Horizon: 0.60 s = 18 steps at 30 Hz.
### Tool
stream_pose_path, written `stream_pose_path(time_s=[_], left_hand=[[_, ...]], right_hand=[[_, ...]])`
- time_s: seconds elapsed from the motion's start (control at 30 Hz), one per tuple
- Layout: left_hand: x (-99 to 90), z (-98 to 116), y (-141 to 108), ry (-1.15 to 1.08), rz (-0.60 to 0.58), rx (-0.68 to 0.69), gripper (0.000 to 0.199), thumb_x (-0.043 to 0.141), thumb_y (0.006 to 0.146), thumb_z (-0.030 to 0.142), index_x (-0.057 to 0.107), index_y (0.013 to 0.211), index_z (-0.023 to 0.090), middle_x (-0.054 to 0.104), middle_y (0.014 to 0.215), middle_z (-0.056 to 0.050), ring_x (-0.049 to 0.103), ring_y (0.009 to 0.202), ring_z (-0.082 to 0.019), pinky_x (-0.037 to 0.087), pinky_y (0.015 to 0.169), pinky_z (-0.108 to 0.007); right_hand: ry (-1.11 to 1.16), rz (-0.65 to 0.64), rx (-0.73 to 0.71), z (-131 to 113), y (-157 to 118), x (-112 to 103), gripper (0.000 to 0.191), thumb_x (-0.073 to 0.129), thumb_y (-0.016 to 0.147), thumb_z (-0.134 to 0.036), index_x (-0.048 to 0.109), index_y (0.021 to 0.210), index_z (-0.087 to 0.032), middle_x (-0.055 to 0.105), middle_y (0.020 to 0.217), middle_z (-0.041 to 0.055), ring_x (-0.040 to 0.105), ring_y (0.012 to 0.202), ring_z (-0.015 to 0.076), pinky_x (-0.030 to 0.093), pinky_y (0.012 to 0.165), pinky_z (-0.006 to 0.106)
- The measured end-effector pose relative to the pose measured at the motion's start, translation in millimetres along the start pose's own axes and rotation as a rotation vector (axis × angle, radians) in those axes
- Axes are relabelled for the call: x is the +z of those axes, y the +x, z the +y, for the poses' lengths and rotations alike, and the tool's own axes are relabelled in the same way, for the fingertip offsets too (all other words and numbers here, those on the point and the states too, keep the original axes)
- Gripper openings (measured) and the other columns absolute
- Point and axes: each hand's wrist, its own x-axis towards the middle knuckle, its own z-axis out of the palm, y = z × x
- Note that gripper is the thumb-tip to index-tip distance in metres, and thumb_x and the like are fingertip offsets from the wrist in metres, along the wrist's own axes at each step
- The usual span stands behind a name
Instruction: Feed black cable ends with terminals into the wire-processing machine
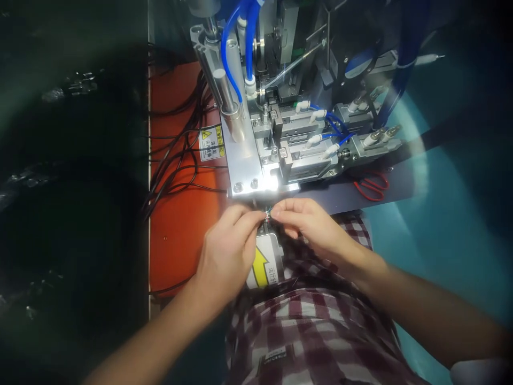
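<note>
My left hand [228, 248] and my right hand [308, 222] meet in front of the metal machine [244, 166]. Between the fingertips of both is a small shiny part [267, 215] with what look like thin bluish wires; it is too small to name. Thumb and forefinger are pinched together on each hand. Just below the fingers sits a white box with a yellow arrow [262, 264], partly covered by my left hand. A bright light shines on the machine's front edge right above the fingertips.
Black cables [186, 144] run over the orange surface [180, 224] on the left. Blue air hoses [249, 48] and white fittings [316, 140] crowd the machine. Red-handled scissors [371, 187] lie at the right on the grey base. A warning label [212, 143] is beside the cables.
</note>
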Motion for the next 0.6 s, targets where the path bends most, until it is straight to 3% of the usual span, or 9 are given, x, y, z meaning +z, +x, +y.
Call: stream_pose_path(time_s=[0.17, 0.6], left_hand=[[-0.5, -1.0, -0.5, 0.053, -0.007, 0.029, 0.022, 0.053, 0.086, 0.007, 0.07, 0.099, 0.011, 0.06, 0.084, -0.006, 0.06, 0.075, -0.015, 0.051, 0.068, -0.026], [0.8, -1.3, -1.3, 0.095, -0.005, 0.02, 0.024, 0.05, 0.087, 0.008, 0.069, 0.099, 0.014, 0.059, 0.082, -0.005, 0.06, 0.072, -0.014, 0.053, 0.066, -0.025]], right_hand=[[0.003, 0.003, 0.01, 0.8, 1.5, -1.2, 0.017, 0.066, 0.071, -0.029, 0.061, 0.066, -0.014, 0.045, 0.045, -0.0082, 0.035, 0.042, 0.0054, 0.023, 0.046, 0.023], [-0.097, -0.007, -0.045, -0.2, 1.4, -0.2, 0.016, 0.06, 0.076, -0.03, 0.057, 0.069, -0.016, 0.043, 0.042, -0.0087, 0.036, 0.041, 0.0071, 0.028, 0.046, 0.023]])
